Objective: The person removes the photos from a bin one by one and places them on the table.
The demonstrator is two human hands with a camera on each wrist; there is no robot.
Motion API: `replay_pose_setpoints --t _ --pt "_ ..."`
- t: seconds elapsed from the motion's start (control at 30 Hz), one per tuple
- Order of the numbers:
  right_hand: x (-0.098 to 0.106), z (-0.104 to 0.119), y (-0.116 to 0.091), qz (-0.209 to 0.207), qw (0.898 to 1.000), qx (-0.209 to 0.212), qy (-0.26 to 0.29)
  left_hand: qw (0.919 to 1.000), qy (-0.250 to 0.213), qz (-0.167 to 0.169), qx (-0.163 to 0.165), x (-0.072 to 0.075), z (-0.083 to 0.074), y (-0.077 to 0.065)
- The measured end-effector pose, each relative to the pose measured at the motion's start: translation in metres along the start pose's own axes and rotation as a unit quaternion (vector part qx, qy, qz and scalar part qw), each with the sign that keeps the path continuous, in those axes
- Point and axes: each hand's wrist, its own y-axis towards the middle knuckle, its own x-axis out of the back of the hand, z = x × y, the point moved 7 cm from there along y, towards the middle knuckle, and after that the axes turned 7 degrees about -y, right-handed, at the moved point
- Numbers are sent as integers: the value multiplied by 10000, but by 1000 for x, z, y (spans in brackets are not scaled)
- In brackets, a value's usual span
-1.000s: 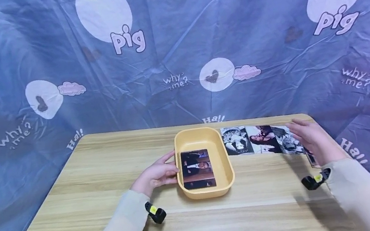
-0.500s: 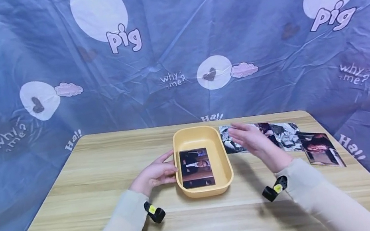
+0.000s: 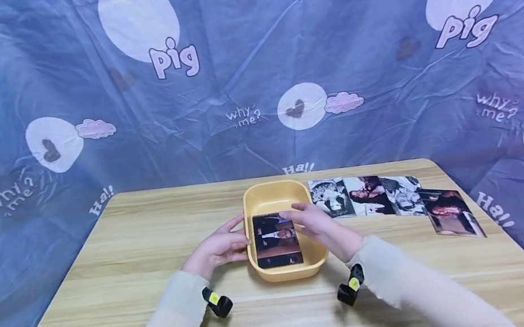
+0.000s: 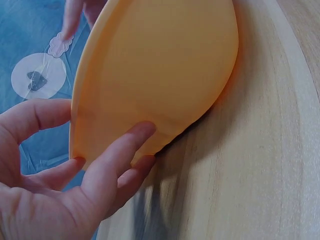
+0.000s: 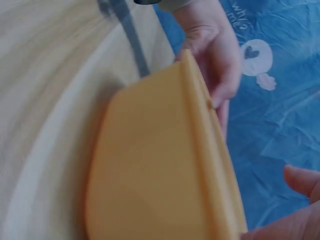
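Yellow plastic-looking, the tray (image 3: 292,274) sits between my hands with a dark photo (image 3: 277,247) inside. My left hand (image 3: 216,251), fingers spread, touches its outer wall; my right hand (image 3: 321,228), thumb and fingers apart, hangs over it. Four photos (image 3: 369,198) lie beyond my right hand.

This is a filming spot; what kind of building it is in, I can't tell. A blue cloth (image 3: 246,66) (it says "pig" and "why me?") hangs like a wall past the left hand (image 3: 219,248) and right hand (image 3: 314,224). Under them is a wood-grain table (image 3: 287,322). Little black cameras (image 3: 220,305) sit at the wrists.
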Motion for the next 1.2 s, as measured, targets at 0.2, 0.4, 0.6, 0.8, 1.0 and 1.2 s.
replay_pose_setpoints --t 0.2,0.4,0.6,0.8,1.0,1.2 --pt "-2 -18 7 -316 9977 -365 -481 10000 -43 6 5 2 0 1" --pt "-5 -27 13 -544 9936 -582 -802 10000 10 -42 -9 3 -1 3" --pt "-4 -28 20 -683 9932 -402 -851 10000 41 -36 -10 1 -3 3" --pt "-3 -27 23 -791 9915 -273 -993 10000 -24 -14 10 2 -5 3" --pt "-3 -27 21 -795 9896 -372 -1137 10000 -21 14 29 2 -6 2" --pt "-5 -26 19 -679 9913 -330 -1076 10000 56 16 16 3 -5 2"
